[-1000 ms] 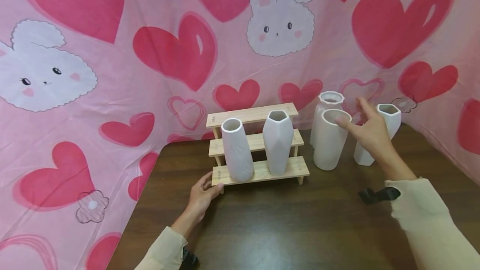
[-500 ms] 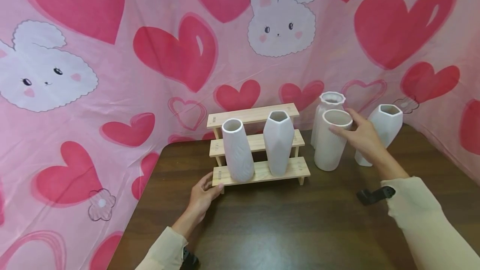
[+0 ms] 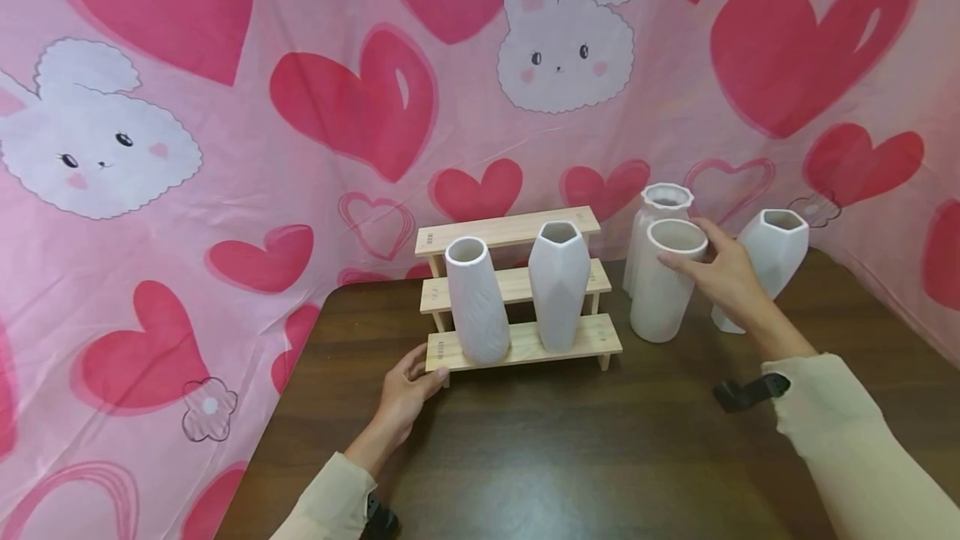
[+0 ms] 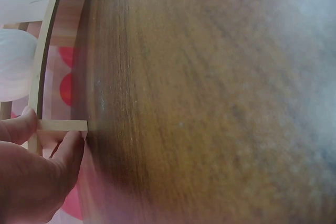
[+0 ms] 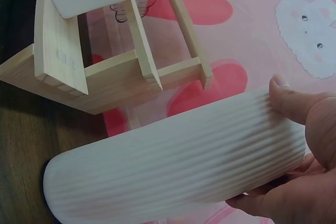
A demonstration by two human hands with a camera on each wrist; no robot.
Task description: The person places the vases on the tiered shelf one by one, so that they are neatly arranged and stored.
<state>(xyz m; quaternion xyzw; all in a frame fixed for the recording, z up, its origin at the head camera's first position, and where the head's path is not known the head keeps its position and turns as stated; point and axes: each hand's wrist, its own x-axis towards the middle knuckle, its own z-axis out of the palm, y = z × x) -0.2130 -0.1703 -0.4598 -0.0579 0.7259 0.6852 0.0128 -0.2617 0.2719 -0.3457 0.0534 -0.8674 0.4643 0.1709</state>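
My right hand (image 3: 727, 277) grips a white ribbed cylindrical vase (image 3: 663, 298) near its rim, thumb on the near side. The vase stands upright on the table, and its fine ribs show in the right wrist view. My left hand (image 3: 401, 398) holds the left front end of a three-tier wooden display stand (image 3: 506, 230), with fingers about its front leg (image 4: 63, 125). On the stand's lowest tier are a white tapered vase (image 3: 477, 307) with a leaf-like relief and a white faceted vase (image 3: 558, 290).
Behind the ribbed vase stands a white vase with a scalloped rim (image 3: 639, 244), partly hidden. Another faceted vase (image 3: 776, 252) is to the right, partly behind my right hand. A pink heart-patterned cloth (image 3: 300, 7) hangs behind the dark wooden table (image 3: 525, 457).
My right hand has come down and left from above the vases and taken hold of the ribbed vase near its rim. My left hand has stayed on the stand.
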